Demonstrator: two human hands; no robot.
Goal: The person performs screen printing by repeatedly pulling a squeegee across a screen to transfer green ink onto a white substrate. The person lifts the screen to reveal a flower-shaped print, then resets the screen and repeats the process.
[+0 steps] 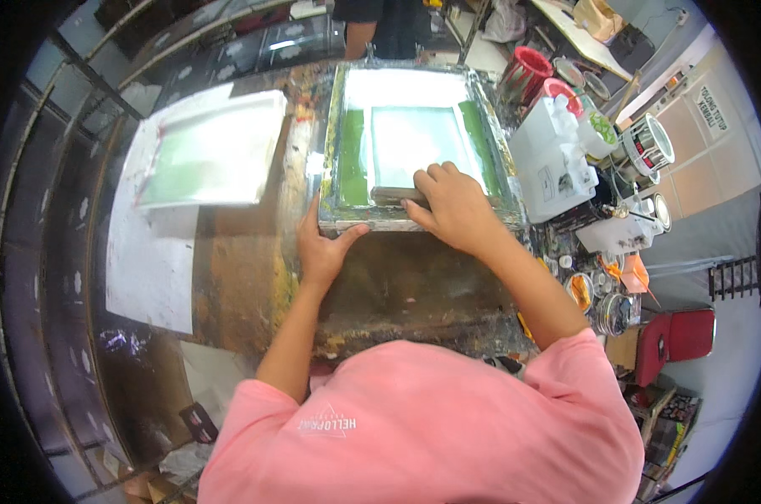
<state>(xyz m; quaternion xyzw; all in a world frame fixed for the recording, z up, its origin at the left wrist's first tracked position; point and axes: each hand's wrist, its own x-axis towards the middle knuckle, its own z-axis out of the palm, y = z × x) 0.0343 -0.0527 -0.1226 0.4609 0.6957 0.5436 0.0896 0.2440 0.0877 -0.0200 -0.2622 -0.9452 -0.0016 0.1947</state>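
Observation:
A screen-printing frame lies on the stained table in front of me, its mesh green along both sides around a pale rectangular window. My left hand grips the near left corner, thumb on the front edge and fingers up the side. In my right hand is a squeegee, held crosswise at the near end of the window. The squeegee's right part is hidden by my fingers. White ink or glare covers the far end of the mesh.
To the left, a pale translucent sheet or panel rests over white paper. White jugs, a red bucket and several cans crowd the right side. Someone in dark clothes stands beyond the table. A red chair is at right.

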